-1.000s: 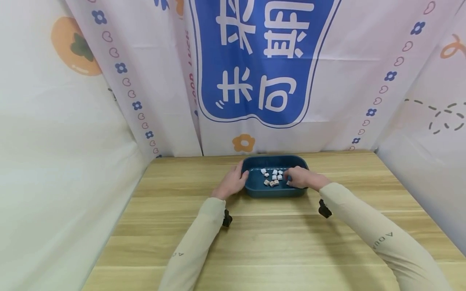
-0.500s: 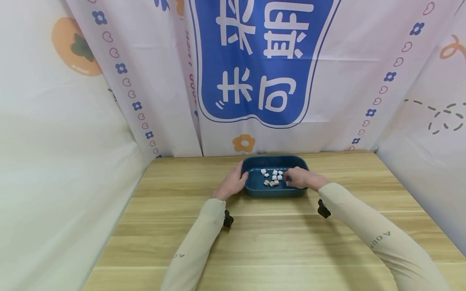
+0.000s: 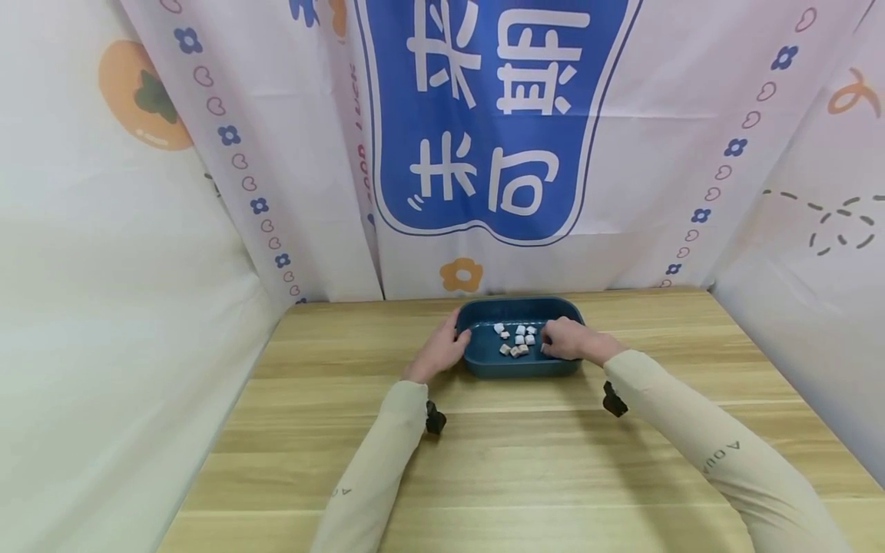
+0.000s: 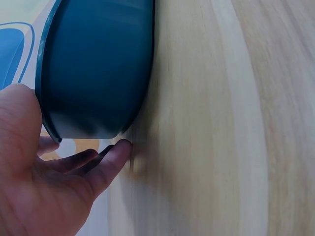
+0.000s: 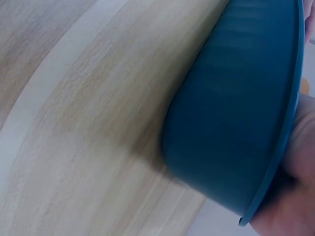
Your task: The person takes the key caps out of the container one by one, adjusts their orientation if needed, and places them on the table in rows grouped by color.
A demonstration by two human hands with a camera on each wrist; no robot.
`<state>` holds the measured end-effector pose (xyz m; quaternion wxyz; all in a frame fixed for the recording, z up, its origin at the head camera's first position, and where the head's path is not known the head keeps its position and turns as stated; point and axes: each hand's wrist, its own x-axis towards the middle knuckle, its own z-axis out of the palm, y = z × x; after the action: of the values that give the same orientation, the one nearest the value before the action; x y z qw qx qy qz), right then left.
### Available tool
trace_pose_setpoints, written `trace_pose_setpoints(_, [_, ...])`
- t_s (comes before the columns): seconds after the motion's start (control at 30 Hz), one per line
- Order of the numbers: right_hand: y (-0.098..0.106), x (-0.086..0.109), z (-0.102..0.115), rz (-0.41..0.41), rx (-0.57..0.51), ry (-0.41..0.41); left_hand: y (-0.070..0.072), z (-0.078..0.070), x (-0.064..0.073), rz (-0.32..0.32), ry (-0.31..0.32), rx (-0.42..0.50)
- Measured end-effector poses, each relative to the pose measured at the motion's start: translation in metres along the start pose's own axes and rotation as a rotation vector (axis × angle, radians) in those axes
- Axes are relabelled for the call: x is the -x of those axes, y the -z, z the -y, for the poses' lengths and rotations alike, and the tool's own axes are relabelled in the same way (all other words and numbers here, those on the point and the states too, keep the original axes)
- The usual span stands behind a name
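A dark teal rectangular tray [image 3: 523, 369] with rounded corners stands at the far edge of the table. Several small white cubes [image 3: 520, 339] lie on its floor, some with a beige tint. My left hand [image 3: 440, 348] holds the tray's left end, thumb over the rim and fingers outside; in the left wrist view the fingers [image 4: 110, 164] lie along the outer wall. My right hand [image 3: 568, 339] reaches over the right rim, its curled fingertips low inside, seemingly pinching a small white cube that they mostly hide. The right wrist view shows only the tray's outer wall [image 5: 226, 113] and part of that hand.
The wood-grain table [image 3: 512, 461] stretches in front of the tray. Behind it hangs a printed cloth [image 3: 415, 261], with pale cloth walls on both sides. Each wrist carries a small black device [image 3: 614, 399].
The right fingers have shifted slightly within the tray, and the white cube beneath them shows less. The left hand keeps its hold on the tray end. The head view has tilted slightly.
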<state>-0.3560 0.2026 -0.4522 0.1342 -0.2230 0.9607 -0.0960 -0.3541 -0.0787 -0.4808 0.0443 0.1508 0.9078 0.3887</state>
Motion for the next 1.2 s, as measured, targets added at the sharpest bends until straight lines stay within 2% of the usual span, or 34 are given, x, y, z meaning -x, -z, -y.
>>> trace_pose_setpoints(0.3, [-0.001,0.0,-0.004,-0.092,0.01,0.04,0.0,0.0,0.001,-0.007,-0.019,0.017])
trace_pose_setpoints(0.53, [0.002,0.006,-0.002,-0.151,-0.053,0.05,-0.002,0.0,0.003,-0.025,-0.021,0.037])
trace_pose_setpoints(0.8, [0.009,0.015,-0.003,-0.289,-0.095,0.121,-0.003,0.0,0.001,-0.046,-0.019,0.041])
trace_pose_setpoints(1.07, [0.015,0.023,-0.005,-0.306,-0.129,0.074,-0.003,0.001,0.003,-0.046,-0.005,0.073])
trace_pose_setpoints(1.2, [0.016,0.027,-0.001,-0.336,-0.128,0.09,-0.003,0.001,0.004,-0.054,0.001,0.077])
